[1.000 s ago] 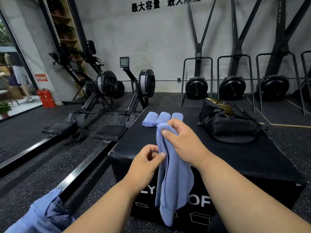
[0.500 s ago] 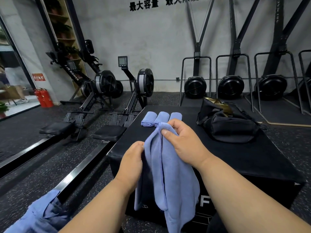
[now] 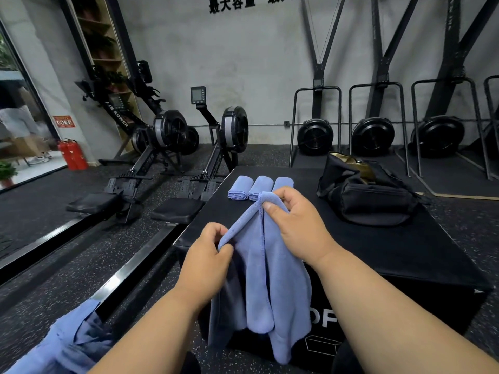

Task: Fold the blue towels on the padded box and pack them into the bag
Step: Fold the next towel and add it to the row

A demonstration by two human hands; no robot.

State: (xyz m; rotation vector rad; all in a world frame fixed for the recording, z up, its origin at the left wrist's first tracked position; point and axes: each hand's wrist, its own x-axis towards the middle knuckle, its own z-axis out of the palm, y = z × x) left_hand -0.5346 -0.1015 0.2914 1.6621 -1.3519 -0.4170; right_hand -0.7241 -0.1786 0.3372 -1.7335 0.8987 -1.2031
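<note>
Both hands pinched the top edge of the blue towel (image 3: 259,279): the right hand (image 3: 294,225) higher and farther, the left hand (image 3: 208,255) lower and nearer. The towel's long axis hung straight down before the padded box (image 3: 378,252), with the bag (image 3: 370,195) beyond on the right.

a gym: rowing machines (image 3: 172,147) stand on speckled rubber floor (image 3: 81,265) beyond and left of the fingers (image 3: 270,205), fan-wheel trainers (image 3: 374,136) line the concrete wall (image 3: 243,63) farther off.
</note>
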